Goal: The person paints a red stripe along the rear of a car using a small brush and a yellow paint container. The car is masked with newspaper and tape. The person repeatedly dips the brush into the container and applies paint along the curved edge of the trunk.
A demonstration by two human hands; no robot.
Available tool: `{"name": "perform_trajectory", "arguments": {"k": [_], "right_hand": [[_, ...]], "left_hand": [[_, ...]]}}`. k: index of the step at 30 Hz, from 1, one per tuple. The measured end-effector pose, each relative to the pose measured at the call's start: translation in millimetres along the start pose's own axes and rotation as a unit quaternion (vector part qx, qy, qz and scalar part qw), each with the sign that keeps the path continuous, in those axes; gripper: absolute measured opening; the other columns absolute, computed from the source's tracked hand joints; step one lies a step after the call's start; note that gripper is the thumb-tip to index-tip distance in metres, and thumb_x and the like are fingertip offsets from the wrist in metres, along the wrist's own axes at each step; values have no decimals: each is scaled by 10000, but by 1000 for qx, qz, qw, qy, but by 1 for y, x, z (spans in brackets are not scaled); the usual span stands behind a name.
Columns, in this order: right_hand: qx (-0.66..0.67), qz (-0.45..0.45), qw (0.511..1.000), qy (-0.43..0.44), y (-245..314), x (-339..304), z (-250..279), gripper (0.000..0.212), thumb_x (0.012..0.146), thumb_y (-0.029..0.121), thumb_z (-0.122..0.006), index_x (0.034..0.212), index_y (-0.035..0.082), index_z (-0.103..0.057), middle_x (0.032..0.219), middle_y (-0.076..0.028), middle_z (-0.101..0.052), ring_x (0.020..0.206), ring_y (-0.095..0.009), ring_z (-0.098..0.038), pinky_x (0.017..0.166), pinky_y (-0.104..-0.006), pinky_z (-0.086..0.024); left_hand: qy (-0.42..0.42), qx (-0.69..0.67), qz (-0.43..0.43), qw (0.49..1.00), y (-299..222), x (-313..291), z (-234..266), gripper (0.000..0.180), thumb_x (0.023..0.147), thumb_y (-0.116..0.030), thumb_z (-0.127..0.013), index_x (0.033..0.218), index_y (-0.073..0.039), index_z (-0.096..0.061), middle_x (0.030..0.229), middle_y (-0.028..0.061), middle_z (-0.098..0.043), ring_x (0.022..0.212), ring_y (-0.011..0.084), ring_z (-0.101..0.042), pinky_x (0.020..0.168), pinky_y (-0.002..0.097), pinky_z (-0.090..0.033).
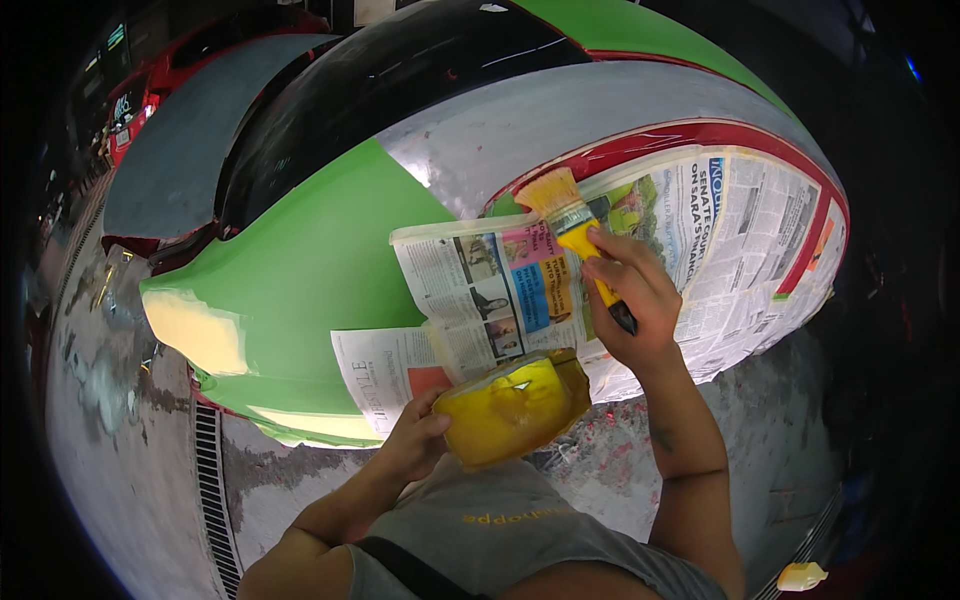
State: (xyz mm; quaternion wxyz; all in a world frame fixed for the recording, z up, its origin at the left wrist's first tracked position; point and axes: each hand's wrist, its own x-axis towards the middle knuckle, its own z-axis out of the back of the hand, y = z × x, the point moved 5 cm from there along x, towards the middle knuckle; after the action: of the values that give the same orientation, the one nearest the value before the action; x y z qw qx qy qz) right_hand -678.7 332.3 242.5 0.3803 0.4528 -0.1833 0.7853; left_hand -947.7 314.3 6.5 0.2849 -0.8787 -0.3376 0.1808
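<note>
— What's closest to you?
— The yellow paint tub, clasped in my left hand near my chest.
— And the other hand?
— My right hand grips a yellow brush, bristles touching the newspaper masking on the green car body.

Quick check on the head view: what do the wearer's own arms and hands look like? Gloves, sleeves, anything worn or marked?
Both arms are bare from shoulder to fingertips. The left hand and right hand have no gloves, and no rings, watch or wristbands can be seen. The right forearm carries a small dark mark, possibly a tattoo. The grey sleeveless shirt leaves the shoulders uncovered, and a dark strap crosses the chest.
</note>
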Motion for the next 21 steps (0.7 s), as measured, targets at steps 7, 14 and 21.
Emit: {"name": "perform_trajectory", "arguments": {"k": [7, 14, 21], "right_hand": [[-32, 1, 997, 65, 5, -2, 2, 452, 711, -117, -811, 1148, -23, -744, 1349, -220, -737, 1168, -421, -743, 983, -502, -619], [-22, 7, 999, 32, 2, -6, 9, 419, 772, -138, -799, 1169, -20, -734, 1355, -227, -745, 1161, -444, -749, 1009, -503, -600], [-33, 3, 999, 40, -11, -12, 15, 442, 717, -135, -788, 1139, -11, -742, 1367, -213, -740, 1192, -434, -741, 994, -495, -615]], "left_hand": [[1, 5, 4, 1000, 0, 1, 3, 652, 967, -306, -841, 1484, -28, -557, 1387, 105, -674, 1266, 250, -692, 1055, 467, -602], [-12, -10, 4, 1000, 1, -1, 4, 663, 958, -317, -862, 1476, -30, -562, 1385, 100, -677, 1255, 250, -696, 1048, 455, -601], [6, -7, 9, 1000, 0, 1, 4, 680, 950, -331, -876, 1474, -29, -566, 1392, 104, -669, 1288, 254, -673, 1099, 468, -565]]}}
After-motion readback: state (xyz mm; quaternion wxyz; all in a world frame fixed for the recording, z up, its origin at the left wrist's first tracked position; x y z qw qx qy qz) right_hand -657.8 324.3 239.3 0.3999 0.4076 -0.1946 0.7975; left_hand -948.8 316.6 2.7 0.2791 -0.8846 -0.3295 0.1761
